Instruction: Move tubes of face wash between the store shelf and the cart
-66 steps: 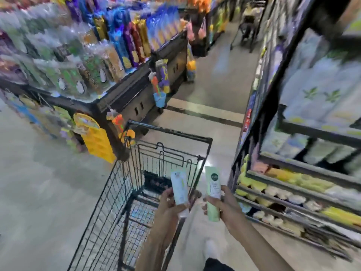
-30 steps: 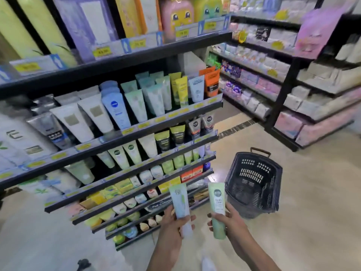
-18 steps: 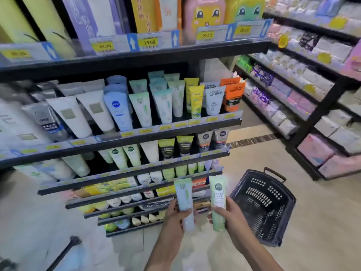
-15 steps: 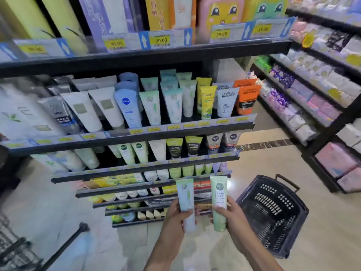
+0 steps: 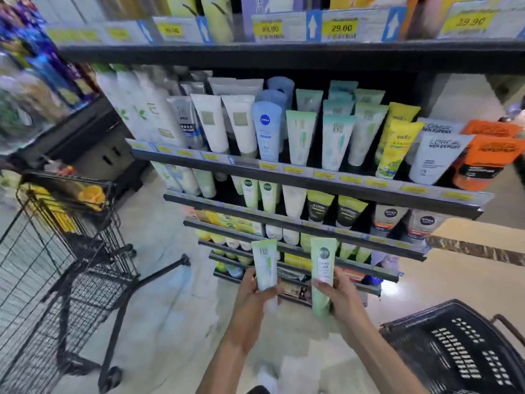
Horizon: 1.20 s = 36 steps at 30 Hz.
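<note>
My left hand (image 5: pixel 255 294) grips a pale mint-white tube of face wash (image 5: pixel 264 265), held upright in front of me. My right hand (image 5: pixel 342 297) grips a light green tube with a dark round logo (image 5: pixel 322 265), also upright. Both tubes hover low before the store shelf (image 5: pixel 306 180), whose tiers carry several rows of face wash tubes. Matching green-logo tubes (image 5: pixel 257 191) stand on the second tier. The black wire cart (image 5: pixel 65 268) stands on my left, apart from both hands.
A black plastic hand basket (image 5: pixel 460 351) sits on the floor at lower right. Yellow price tags (image 5: pixel 339 27) line the upper shelf edge. Another display with packaged goods (image 5: pixel 34 89) fills the far left. Pale floor lies between cart and shelf.
The view has swung from the cart and aisle round to the face wash shelf, then slid so the cart reappears on the left. Both hands have kept their tubes throughout.
</note>
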Available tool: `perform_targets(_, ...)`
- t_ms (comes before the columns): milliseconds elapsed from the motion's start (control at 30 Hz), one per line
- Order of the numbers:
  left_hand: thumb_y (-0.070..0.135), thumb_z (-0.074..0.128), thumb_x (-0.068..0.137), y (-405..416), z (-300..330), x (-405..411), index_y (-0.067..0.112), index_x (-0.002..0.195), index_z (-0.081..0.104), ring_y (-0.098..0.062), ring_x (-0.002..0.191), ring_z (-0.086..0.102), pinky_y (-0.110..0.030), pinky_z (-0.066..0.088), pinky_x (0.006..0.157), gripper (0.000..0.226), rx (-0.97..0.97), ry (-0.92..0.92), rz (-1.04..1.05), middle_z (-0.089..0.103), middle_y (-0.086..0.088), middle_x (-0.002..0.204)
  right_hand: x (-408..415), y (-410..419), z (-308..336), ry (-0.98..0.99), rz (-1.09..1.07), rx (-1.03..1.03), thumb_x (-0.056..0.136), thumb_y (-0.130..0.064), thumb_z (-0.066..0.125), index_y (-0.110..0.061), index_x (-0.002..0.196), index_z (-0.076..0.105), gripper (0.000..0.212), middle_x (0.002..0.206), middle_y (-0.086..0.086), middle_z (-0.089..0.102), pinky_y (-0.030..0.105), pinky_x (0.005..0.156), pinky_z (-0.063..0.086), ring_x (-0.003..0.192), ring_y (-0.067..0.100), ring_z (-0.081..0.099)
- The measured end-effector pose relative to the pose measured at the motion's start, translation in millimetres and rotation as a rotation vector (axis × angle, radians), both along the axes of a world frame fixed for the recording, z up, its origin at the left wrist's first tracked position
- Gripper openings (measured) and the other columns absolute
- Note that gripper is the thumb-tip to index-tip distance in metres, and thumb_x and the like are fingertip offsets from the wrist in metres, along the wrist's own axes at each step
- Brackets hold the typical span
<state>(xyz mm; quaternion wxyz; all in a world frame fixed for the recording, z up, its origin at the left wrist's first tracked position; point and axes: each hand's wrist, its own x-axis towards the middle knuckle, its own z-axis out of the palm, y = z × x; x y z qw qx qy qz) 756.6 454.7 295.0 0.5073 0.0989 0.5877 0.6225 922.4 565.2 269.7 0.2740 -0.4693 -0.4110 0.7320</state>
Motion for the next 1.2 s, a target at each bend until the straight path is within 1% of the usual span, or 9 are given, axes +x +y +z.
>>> perform_targets(167, 0.008, 0.087, 0.071, 13.3, 3.5, -19.3, 0.024, 0.13, 0.063, -0.031, 0.1, 0.07, -0.044, 0.055, 0.082, 0.065, 0.037, 0.083, 0.053, 0.072, -0.014, 0.115, -20.2, 10.3, 4.7, -0.001, 0.017, 0.048, 0.087, -0.011, 0.077, -0.022, 0.128, 0.062, 0.045, 0.11, 0.007, 0.078, 0.054, 0.091, 0.058, 0.099, 0.032, 0.074)
perform_targets(333, 0.001, 0.084, 0.08, 41.9, 20.5, -28.4, 0.022, 0.13, 0.057, -0.029, 0.103, 0.073, -0.052, 0.058, 0.094, 0.06, 0.076, 0.189, 0.001, 0.075, -0.012, 0.114, -26.0, 21.1, 19.9, 0.055, -0.007, 0.072, 0.093, -0.008, 0.071, -0.019, 0.127, 0.061, 0.037, 0.105, 0.016, 0.075, 0.045, 0.07, 0.06, 0.088, 0.036, 0.072)
perform_targets(467, 0.008, 0.082, 0.085, 86.3, 52.1, -19.0, 0.022, 0.128, 0.053, -0.025, 0.107, 0.072, -0.052, 0.057, 0.098, 0.054, 0.16, 0.3, -0.094, 0.075, -0.006, 0.116, -20.0, 29.3, 28.4, 0.071, -0.096, 0.093, 0.092, -0.007, 0.072, -0.018, 0.126, 0.062, 0.037, 0.102, 0.013, 0.075, 0.045, 0.072, 0.058, 0.082, 0.033, 0.072)
perform_targets(633, 0.013, 0.08, 0.087, 152.6, 97.1, 16.8, 0.032, 0.124, 0.056, -0.001, 0.107, 0.064, -0.022, 0.058, 0.081, 0.048, 0.303, 0.515, -0.18, 0.065, 0.006, 0.121, 1.4, 35.7, 32.7, 0.082, -0.181, 0.081, 0.093, -0.008, 0.071, -0.019, 0.125, 0.063, 0.035, 0.108, 0.018, 0.075, 0.048, 0.077, 0.058, 0.083, 0.032, 0.072)
perform_targets(733, 0.021, 0.081, 0.086, 184.2, 115.3, 39.8, 0.038, 0.124, 0.056, -0.003, 0.111, 0.06, -0.023, 0.055, 0.088, 0.048, 0.362, 0.668, -0.155, 0.062, 0.006, 0.125, 15.1, 38.0, 34.4, 0.064, -0.215, 0.095, 0.09, -0.01, 0.074, -0.019, 0.126, 0.063, 0.038, 0.107, 0.013, 0.077, 0.051, 0.085, 0.058, 0.091, 0.033, 0.073)
perform_targets(900, 0.016, 0.08, 0.088, 216.9, 137.0, 65.0, 0.018, 0.127, 0.063, 0.014, 0.097, 0.058, -0.005, 0.048, 0.078, 0.043, 0.387, 0.796, -0.054, 0.064, 0.015, 0.104, 37.5, 33.9, 37.5, 0.069, -0.268, 0.131, 0.089, -0.007, 0.075, -0.023, 0.124, 0.062, 0.041, 0.102, 0.01, 0.078, 0.049, 0.081, 0.061, 0.086, 0.028, 0.076)
perform_targets(1000, 0.017, 0.08, 0.088, 234.1, 137.9, 71.7, 0.02, 0.127, 0.063, 0.0, 0.102, 0.063, -0.028, 0.059, 0.09, 0.043, 0.38, 0.849, -0.006, 0.067, 0.011, 0.109, 49.0, 30.5, 34.3, 0.066, -0.29, 0.144, 0.08, -0.016, 0.082, -0.023, 0.127, 0.063, 0.052, 0.106, 0.011, 0.077, 0.056, 0.089, 0.06, 0.095, 0.035, 0.074)
perform_targets(1067, 0.022, 0.08, 0.088, 242.6, 137.7, 76.7, 0.019, 0.13, 0.061, -0.014, 0.109, 0.062, -0.041, 0.057, 0.096, 0.047, 0.342, 0.911, 0.016, 0.062, 0.006, 0.116, 56.4, 28.5, 31.8, 0.076, -0.305, 0.137, 0.074, -0.023, 0.081, -0.026, 0.127, 0.064, 0.056, 0.111, 0.01, 0.077, 0.055, 0.092, 0.059, 0.102, 0.036, 0.072)
perform_targets(1200, 0.025, 0.08, 0.088, 250.5, 140.7, 82.4, 0.013, 0.14, 0.055, -0.02, 0.119, 0.058, -0.039, 0.051, 0.105, 0.06, 0.3, 0.952, 0.071, 0.055, -0.002, 0.127, 69.2, 25.6, 30.3, 0.088, -0.311, 0.129, 0.078, -0.023, 0.081, -0.034, 0.127, 0.064, 0.053, 0.114, 0.008, 0.076, 0.046, 0.083, 0.06, 0.101, 0.032, 0.074)
